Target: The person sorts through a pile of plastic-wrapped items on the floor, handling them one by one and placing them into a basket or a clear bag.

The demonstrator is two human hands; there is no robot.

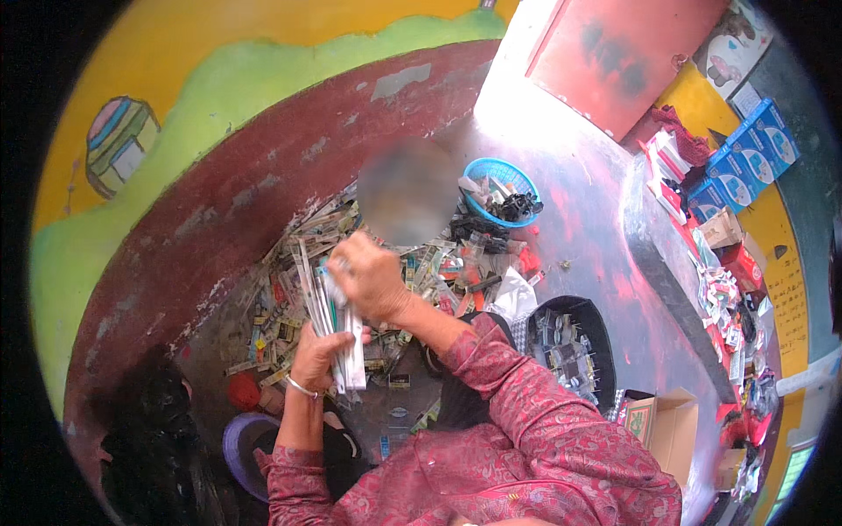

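My left hand (317, 355) is wrapped round the lower part of a bundle of long, thin, mostly white packets (353, 359). The packets stand roughly lengthwise and fan out a little at the top, with a strip of green among them. Over the bundle's upper right side, my right hand (373, 276) has its fingers curled in. A blurred whitish piece shows below those fingers, but what they grip is hidden. Beneath and beyond both hands spreads a heap of small flat packets and strips (281, 329) on the floor.
Beyond the heap stands a blue plastic basket (500, 167) with mixed items. To the right are a black tub (605, 337) of small packets and a cardboard box (675, 430). A purple-rimmed container (232, 451) and black plastic bag (153, 438) sit left. A low ledge (675, 280) runs along the right.
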